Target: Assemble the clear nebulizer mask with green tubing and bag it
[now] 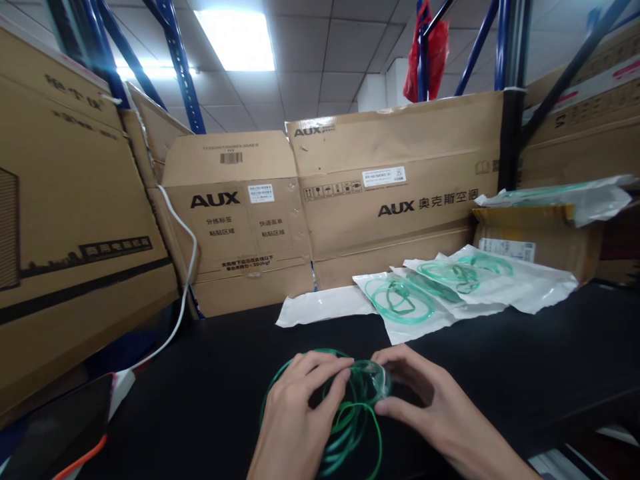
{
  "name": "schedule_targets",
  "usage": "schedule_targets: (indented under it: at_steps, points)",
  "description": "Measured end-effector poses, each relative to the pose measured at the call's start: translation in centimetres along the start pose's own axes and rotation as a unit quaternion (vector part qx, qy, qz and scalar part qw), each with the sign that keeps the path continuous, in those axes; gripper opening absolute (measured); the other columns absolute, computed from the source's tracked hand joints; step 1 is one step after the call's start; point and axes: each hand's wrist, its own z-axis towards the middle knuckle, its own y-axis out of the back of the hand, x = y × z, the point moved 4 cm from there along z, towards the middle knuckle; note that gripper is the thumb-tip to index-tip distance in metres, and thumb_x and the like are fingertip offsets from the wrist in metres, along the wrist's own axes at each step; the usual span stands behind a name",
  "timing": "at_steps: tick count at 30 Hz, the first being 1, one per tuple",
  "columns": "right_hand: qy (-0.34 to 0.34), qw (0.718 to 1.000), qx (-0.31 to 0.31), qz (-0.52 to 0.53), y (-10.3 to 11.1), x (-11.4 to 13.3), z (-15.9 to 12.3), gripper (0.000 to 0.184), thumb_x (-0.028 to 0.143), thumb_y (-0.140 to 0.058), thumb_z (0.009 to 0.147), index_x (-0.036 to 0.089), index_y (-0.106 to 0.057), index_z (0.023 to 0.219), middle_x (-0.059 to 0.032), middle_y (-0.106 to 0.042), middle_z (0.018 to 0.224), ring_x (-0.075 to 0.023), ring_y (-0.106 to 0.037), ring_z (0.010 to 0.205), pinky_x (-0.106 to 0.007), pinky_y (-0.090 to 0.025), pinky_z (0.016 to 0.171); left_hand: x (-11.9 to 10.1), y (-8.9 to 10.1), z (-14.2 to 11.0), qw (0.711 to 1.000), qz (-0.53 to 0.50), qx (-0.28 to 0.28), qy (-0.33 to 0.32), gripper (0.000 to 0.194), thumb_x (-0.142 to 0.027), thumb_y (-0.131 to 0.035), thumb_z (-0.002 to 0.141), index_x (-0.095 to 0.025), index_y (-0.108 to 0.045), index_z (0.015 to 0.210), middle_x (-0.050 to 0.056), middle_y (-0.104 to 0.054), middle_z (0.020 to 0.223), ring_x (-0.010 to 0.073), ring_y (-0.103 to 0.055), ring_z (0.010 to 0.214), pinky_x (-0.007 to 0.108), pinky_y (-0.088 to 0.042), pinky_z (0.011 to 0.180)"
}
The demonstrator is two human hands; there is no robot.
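Low in the head view, both my hands meet over a clear plastic mask [371,381] joined to a coil of green tubing [350,420] on the black table [500,373]. My left hand [295,420] has its fingers curled around the left side of the mask and the tubing loops. My right hand [430,407] pinches the mask's right edge with thumb and fingers. The tubing coils under and between both hands.
Several white pouches with green tubing sets [425,293] lie beyond my hands, plus one flat pouch [325,305]. AUX cardboard boxes [395,193] wall the back and left. An open box [540,240] stands at right. A white cable [185,267] and a phone [55,427] are at left.
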Motion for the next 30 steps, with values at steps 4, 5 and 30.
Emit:
schedule_targets:
  at_steps: [4, 5, 30]
  points:
    - [0.045, 0.998, -0.002, -0.047, 0.1, -0.1, 0.2, 0.016, 0.016, -0.072, 0.086, 0.027, -0.070, 0.098, -0.0003, -0.070, 0.110, -0.0212, -0.067, 0.109, -0.030, -0.051, 0.091, 0.3, 0.3, -0.1, 0.998, -0.032, -0.007, 0.059, 0.017, -0.029, -0.065, 0.094, -0.034, -0.080, 0.097, -0.004, -0.078, 0.091, 0.0195, -0.074, 0.084, 0.031, -0.056, 0.079]
    - [0.050, 0.998, 0.004, -0.038, 0.1, -0.1, 0.1, 0.015, 0.015, -0.068, 0.088, 0.027, -0.070, 0.097, -0.0012, -0.069, 0.115, -0.0211, -0.067, 0.111, -0.029, -0.052, 0.091, 0.5, 0.2, -0.2, 0.996, -0.039, -0.004, 0.074, 0.016, -0.030, -0.066, 0.093, -0.035, -0.080, 0.098, -0.004, -0.078, 0.090, 0.0191, -0.074, 0.083, 0.030, -0.056, 0.078]
    - [0.091, 0.993, -0.036, -0.060, 0.3, 0.4, -0.3, 0.011, 0.024, -0.067, 0.094, 0.025, -0.071, 0.083, -0.0025, -0.067, 0.105, -0.0173, -0.068, 0.103, -0.019, -0.053, 0.084, -0.9, -1.3, -0.4, 0.988, -0.098, 0.091, 0.080, 0.019, -0.028, -0.071, 0.089, -0.035, -0.076, 0.106, -0.005, -0.077, 0.095, 0.0175, -0.072, 0.087, 0.027, -0.054, 0.081]
